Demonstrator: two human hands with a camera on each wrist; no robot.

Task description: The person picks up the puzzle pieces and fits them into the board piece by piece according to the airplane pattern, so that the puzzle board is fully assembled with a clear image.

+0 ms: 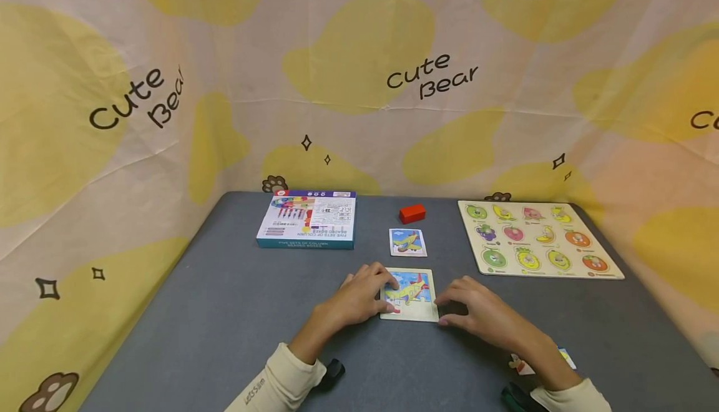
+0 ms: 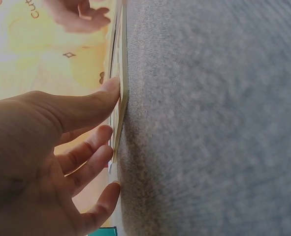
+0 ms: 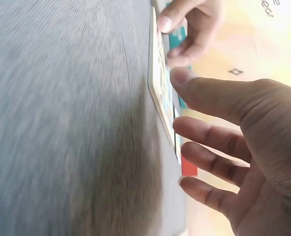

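A small square puzzle board (image 1: 425, 310) lies on the grey table with a yellow-and-red airplane picture (image 1: 412, 287) in its upper part; its lower right shows bare pale wood. My left hand (image 1: 359, 293) rests at the left edge, thumb and fingertips touching the board's top, fingers slightly bent. The left wrist view shows that thumb (image 2: 93, 105) on the board near its edge. Beside the right edge is my right hand (image 1: 483, 312), its fingers loosely spread with nothing between them. Above the board lies a card (image 1: 408, 243) with a similar airplane.
A red block (image 1: 412, 213) sits behind the card. To the back left lies a flat box (image 1: 306, 221); at right, a fruit puzzle board (image 1: 545, 240). Loose puzzle pieces (image 1: 522, 366) lie by my right forearm. A printed cloth (image 1: 348, 87) hangs behind the table.
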